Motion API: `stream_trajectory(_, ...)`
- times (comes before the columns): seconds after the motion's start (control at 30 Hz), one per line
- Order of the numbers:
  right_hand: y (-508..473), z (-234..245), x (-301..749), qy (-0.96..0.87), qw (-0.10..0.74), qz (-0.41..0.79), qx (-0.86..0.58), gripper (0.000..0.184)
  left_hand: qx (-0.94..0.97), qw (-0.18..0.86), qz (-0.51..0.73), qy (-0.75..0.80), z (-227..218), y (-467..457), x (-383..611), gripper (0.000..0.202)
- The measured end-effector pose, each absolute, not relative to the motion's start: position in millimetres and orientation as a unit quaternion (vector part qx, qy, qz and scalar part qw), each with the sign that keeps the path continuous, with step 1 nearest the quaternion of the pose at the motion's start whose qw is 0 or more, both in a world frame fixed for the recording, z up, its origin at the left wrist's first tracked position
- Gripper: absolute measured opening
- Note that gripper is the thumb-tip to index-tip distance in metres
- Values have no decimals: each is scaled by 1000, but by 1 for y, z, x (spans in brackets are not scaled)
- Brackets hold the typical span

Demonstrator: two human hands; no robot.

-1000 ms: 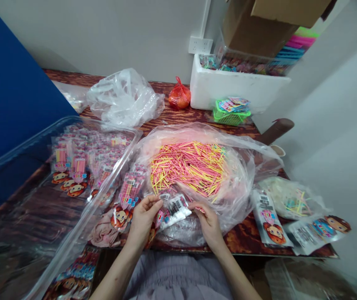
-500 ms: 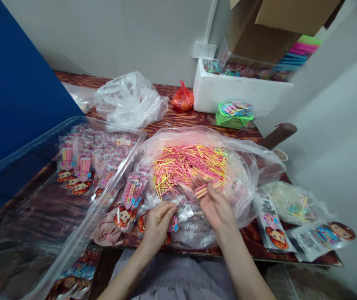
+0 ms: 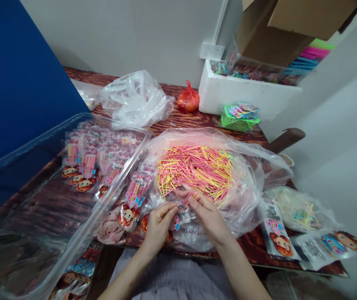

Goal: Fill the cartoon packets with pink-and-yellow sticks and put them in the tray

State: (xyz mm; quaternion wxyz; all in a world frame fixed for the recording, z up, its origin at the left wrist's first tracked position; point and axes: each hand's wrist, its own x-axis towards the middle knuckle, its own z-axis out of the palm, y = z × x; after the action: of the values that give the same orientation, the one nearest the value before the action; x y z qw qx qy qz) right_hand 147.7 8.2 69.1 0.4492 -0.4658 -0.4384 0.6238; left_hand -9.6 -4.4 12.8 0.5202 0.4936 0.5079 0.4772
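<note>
My left hand (image 3: 159, 223) pinches the edge of a small clear printed pouch (image 3: 176, 223) near the table's front edge. Close beside it, my right hand (image 3: 209, 218) is closed on a small bunch of pink and yellow sticks (image 3: 192, 196), their ends at the pouch's top. Whether they have entered the pouch I cannot tell. Behind both hands, a heap of loose pink and yellow sticks (image 3: 194, 166) lies in a big clear plastic bag (image 3: 250, 200). Left of my left hand is a stack of filled pouches (image 3: 136, 193) with a cartoon face on them.
A clear plastic tub (image 3: 87, 227) on the left holds many filled pouches (image 3: 87, 164). To the right lie flat printed pouches (image 3: 278, 233) and a bag of sticks (image 3: 303, 208). Farther back are a green basket (image 3: 239, 123), a red bag (image 3: 188, 100) and a white foam box (image 3: 247, 91).
My right hand has moved left and down with the sticks, from above the heap's near edge to the pouch. My left hand keeps its pinch. The whole view has shifted slightly.
</note>
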Motion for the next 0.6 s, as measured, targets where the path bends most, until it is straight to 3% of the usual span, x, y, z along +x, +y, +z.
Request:
stream_trajectory(0.13,5,71,151,-450,473,569,-499,37,465,537,488,507,16,-3,-10,18)
stream_trajectory(0.4,-1,62,137,-656,420,361,-513,12,421,570,498,500,22,-4,-14,18)
stream_trajectory(0.53,-2,70,131,-648,455,361,-493,18,447,630,446,452,26,-4,-21,34)
stream_trajectory(0.6,-2,74,131,-642,461,392,-471,17,480,638,410,441,26,-3,-25,28)
